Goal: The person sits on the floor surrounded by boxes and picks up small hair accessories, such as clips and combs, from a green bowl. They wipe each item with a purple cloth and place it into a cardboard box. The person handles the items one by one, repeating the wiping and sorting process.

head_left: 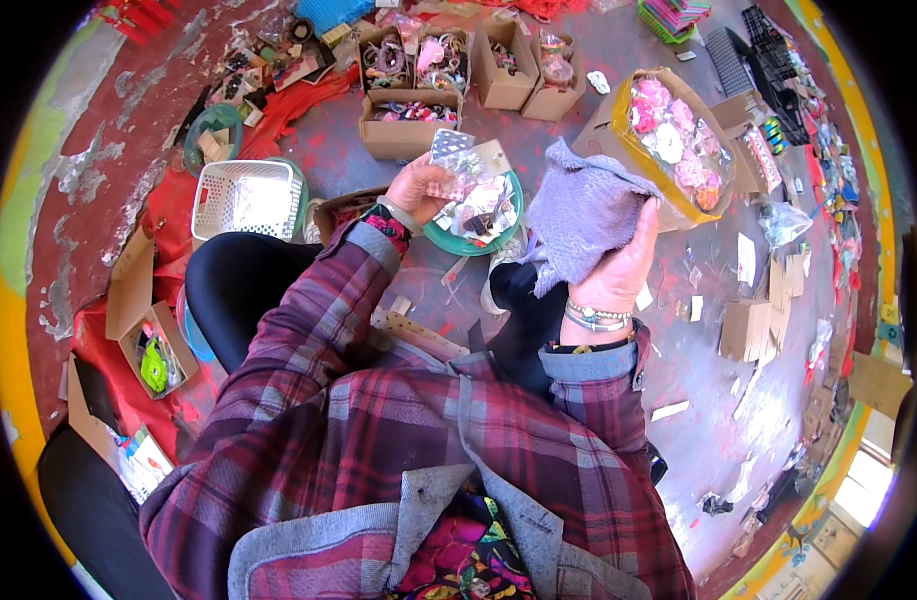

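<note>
My left hand (pixel 418 190) pinches a clear plastic packet (pixel 468 165) with a pale card; a dark star-patterned piece (pixel 450 142) shows at its top. What lies inside the packet is too small to make out. Below it stands a round green basin (pixel 440 240) filled with mixed small items. In my right hand (pixel 618 265) hangs a greyish-purple cloth (pixel 583 215), crumpled, with the thumb up along its edge. Some of those fingers are hidden behind the cloth. Just beyond it, a large cardboard box (pixel 603 125) holds bagged pink and white artificial flowers (pixel 668 140).
Open cardboard boxes (pixel 403 140) of small accessories stand ahead. A white plastic basket (pixel 213 205) sits to the left, near a green tub (pixel 193 150). Open boxes (pixel 128 270) line the left side. Cardboard pieces (pixel 748 330) and scraps litter the floor at right.
</note>
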Tool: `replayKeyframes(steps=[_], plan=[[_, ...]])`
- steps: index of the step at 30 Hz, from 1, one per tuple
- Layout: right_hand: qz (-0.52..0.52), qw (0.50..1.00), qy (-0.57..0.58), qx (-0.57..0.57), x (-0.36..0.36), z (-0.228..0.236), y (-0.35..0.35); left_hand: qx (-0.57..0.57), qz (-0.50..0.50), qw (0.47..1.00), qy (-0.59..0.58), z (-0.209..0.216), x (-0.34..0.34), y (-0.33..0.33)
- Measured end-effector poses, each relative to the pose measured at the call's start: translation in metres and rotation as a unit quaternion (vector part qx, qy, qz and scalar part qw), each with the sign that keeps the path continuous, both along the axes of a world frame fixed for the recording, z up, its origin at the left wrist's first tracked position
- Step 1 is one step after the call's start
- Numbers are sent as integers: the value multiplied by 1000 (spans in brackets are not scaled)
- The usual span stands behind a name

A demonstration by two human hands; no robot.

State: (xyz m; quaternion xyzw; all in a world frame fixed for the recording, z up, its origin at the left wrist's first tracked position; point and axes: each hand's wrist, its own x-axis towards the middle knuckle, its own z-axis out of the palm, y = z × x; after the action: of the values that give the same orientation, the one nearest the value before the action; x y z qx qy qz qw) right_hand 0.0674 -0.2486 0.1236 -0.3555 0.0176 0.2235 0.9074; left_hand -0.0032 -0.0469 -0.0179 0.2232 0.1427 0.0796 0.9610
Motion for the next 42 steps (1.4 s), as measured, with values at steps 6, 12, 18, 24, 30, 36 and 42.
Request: replayKeyframes(steps=[6,12,18,24,30,36,42], plan=[[-15,996,-83,-32,-12,1,12,65,21,997,20,85,-29,-15],[-22,910,-353,-217,-35,6,19,104,50,992,45,124,-62,-23],[76,548,-749,-365,-53,9,36,96,30,994,43,129,-86,-17],[130,546,-725,-399,-63,-14,54,50,-35,997,39,125,-90,-8],[175,882,-334,-283,-50,-22,50,100,-57,993,32,143,-94,-9],[172,975,-97,-103,-36,-23,49,209,26,977,41,136,-91,-9],[226,953,-139,-147,-47,-16,52,265,68,960,65,131,-82,-26]])
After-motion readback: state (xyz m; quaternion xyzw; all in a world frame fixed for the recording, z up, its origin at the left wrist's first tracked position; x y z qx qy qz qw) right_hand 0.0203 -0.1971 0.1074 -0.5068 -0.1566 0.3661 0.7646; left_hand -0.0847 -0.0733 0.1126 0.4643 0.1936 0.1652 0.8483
